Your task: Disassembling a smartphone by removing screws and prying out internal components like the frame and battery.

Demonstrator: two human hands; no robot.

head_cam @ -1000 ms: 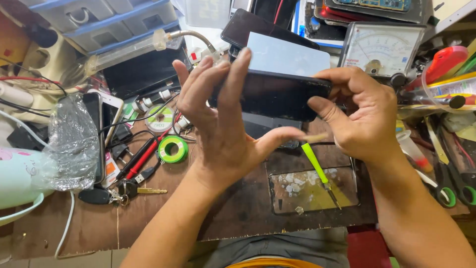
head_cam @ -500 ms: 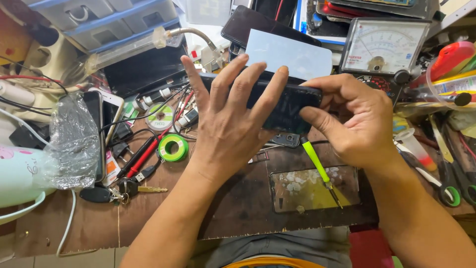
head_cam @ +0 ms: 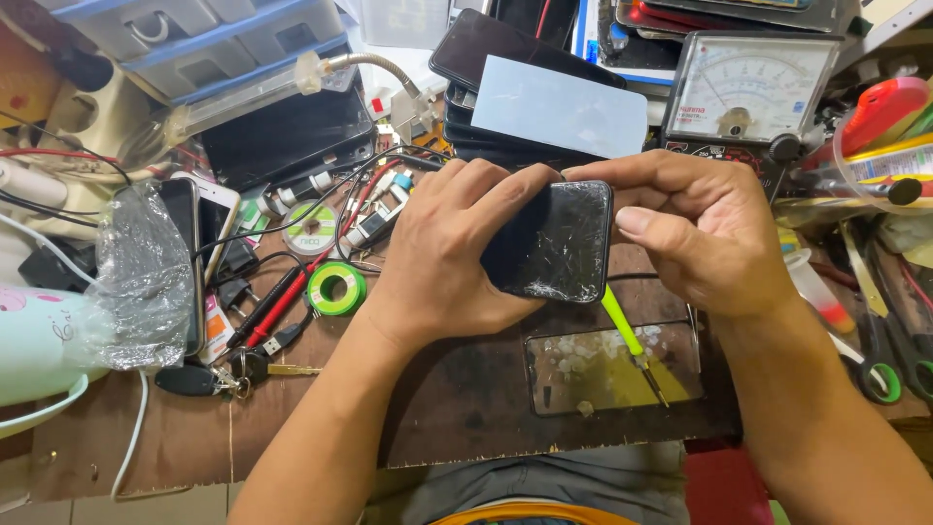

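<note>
Bare mat [head_cam: 466, 408] nearside (clutter beyond)

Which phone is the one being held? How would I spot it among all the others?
Start at the big white dial meter at the back of the bench. Just below it, the left hand and right hand grip a black phone between them. Unlike the stacked phones behind, its dark glass is covered in cracks.

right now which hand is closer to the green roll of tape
Left. The left hand grips the cracked phone just beside the green tape roll; the right hand holds the phone's far side, farther away.
</note>
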